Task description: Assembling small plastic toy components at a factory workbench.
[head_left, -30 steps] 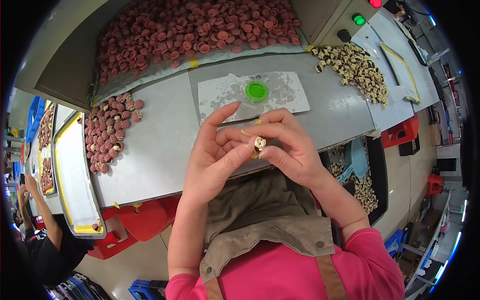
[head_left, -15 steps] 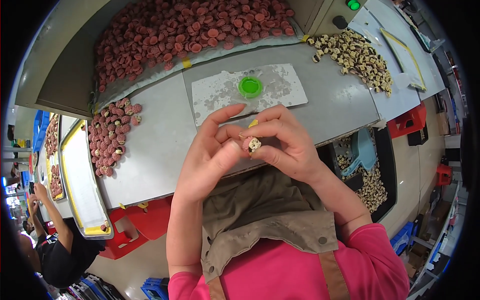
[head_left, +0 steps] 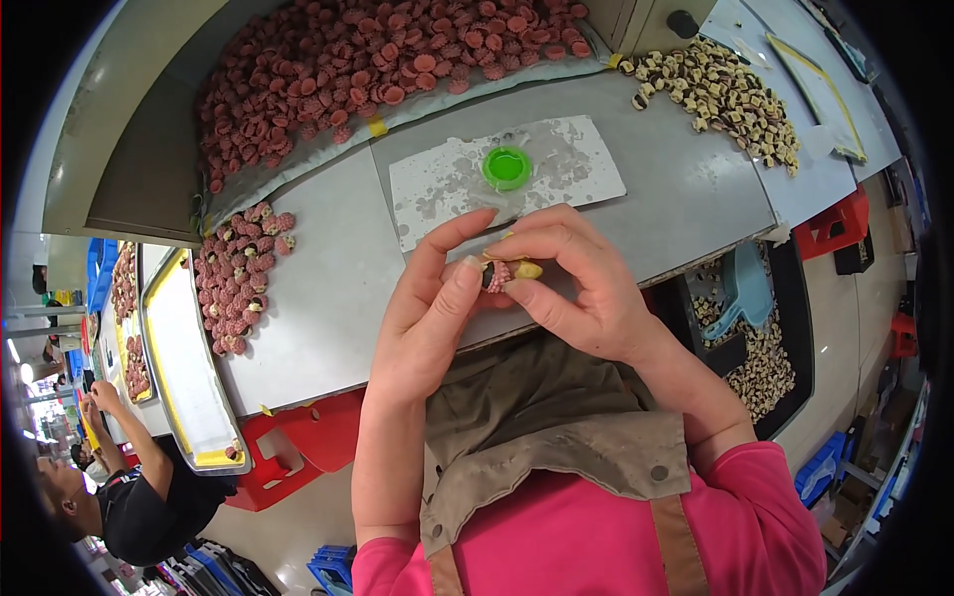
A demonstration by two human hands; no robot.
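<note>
Close together over the table's front edge, both my hands have their fingertips on one small pink raspberry-shaped piece (head_left: 499, 278) with a dark part on its left side. My left hand (head_left: 429, 303) pinches it between thumb and bent fingers, its index finger raised. From the other side my right hand (head_left: 586, 288) grips it with thumb and fingers. Something yellow (head_left: 529, 269) shows at the right fingertips; I cannot tell what it is. Just beyond the hands, a round green dish (head_left: 506, 168) stands on a wet-spotted white board (head_left: 581, 159).
Pink hollow shells (head_left: 397, 60) are heaped at the back. Cream-and-dark pieces (head_left: 730, 99) lie back right, filled pink pieces (head_left: 234, 278) at left beside a yellow-edged tray (head_left: 184, 338). A blue scoop (head_left: 745, 288) rests in a black bin at right. Another person (head_left: 149, 497) works far left.
The piece has turned in my fingers: its speckled cream face was showing before, now its bumpy pink side and a dark part show. The whole view has shifted slightly.
</note>
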